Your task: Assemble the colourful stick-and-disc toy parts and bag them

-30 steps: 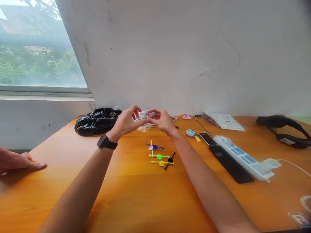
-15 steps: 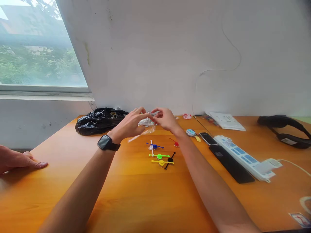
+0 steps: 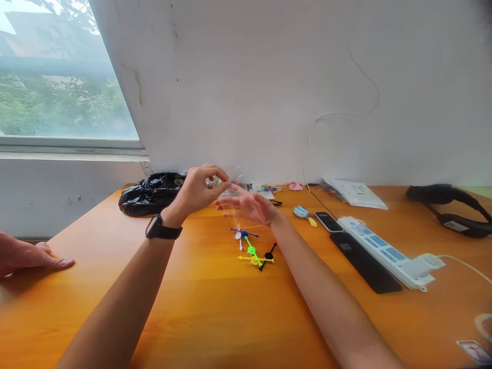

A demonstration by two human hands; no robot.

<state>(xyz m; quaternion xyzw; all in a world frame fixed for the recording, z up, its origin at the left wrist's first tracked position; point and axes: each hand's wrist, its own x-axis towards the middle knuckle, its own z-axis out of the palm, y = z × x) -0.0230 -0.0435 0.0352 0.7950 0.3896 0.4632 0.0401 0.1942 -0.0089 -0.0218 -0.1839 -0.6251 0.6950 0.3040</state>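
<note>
My left hand (image 3: pixel 202 187) is raised over the table, thumb and forefinger pinched on a clear plastic bag (image 3: pixel 238 175). The bag is thin and partly blurred, so its outline is hard to follow. Beside it, my right hand (image 3: pixel 255 209) is open with fingers apart; I cannot tell whether they touch the plastic or reach inside. Below the hands lie small plastic arrow spinners: a white one (image 3: pixel 238 236), a blue one (image 3: pixel 244 233), a green one (image 3: pixel 251 250), a yellow one (image 3: pixel 254 261) and a black one (image 3: pixel 268 255). The green arrow lies across the yellow.
A black plastic bag (image 3: pixel 151 195) sits back left. Rightward are a tape measure (image 3: pixel 301 211), a dark phone-like device (image 3: pixel 328 222), a black flat slab (image 3: pixel 363 264), a white power strip (image 3: pixel 388 251), a white packet (image 3: pixel 357 193) and a black headset (image 3: pixel 449 205). Another person's hand (image 3: pixel 38 259) rests at left.
My right hand has opened and dropped lower, away from the left fingertips. The green spinner has turned onto the yellow one. The red spinner no longer shows.
</note>
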